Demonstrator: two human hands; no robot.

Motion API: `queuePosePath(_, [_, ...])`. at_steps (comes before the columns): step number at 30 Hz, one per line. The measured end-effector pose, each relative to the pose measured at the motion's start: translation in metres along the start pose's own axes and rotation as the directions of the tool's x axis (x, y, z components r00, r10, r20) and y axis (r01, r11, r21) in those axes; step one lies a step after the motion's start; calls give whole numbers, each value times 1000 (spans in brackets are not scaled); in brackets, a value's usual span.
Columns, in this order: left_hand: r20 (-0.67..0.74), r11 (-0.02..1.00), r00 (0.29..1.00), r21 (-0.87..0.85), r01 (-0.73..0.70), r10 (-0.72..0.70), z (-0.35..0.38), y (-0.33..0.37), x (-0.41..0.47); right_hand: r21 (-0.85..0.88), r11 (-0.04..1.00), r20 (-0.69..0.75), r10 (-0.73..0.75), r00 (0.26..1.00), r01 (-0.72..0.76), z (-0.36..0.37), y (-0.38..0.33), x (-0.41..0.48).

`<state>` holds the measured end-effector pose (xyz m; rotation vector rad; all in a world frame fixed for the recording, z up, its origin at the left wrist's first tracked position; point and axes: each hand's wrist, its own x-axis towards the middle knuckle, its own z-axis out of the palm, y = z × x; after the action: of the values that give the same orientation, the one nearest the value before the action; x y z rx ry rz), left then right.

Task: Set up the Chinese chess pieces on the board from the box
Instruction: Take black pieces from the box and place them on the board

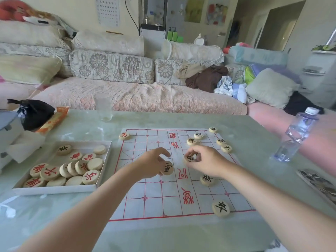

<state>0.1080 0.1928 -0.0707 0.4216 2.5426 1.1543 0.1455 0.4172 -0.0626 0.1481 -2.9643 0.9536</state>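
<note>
At the lower left, a shallow white cardboard box (54,190) holds flat round wooden discs (49,172), most lettered in red. At centre frame lies the thin white board (160,200) with its red grid. Over its middle the left hand (152,163) curls its fingers round a black-lettered disc (167,168). Just to the right, the right hand (205,160) pinches a second black disc (190,158) (half hidden by fingers). More black pieces (221,208) dot the board's right edge. A clear plastic bottle (298,135) stands far right.

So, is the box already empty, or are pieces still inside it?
Not empty: many pieces lie in the box, some red-lettered, some blank side up.
</note>
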Motion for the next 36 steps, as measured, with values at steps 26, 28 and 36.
queuePosePath(26, [102,965,980,181,-188,171,64,26,-22,-214,965,121,182,976,-153,-52,61,-99])
queuePosePath(28, [111,977,980,117,-178,165,67,31,-24,-218,964,118,177,977,-149,-51,61,-100])
queuePosePath(36, [91,979,983,-143,-146,160,79,51,-29,246,952,-7,188,982,-180,-27,34,-87])
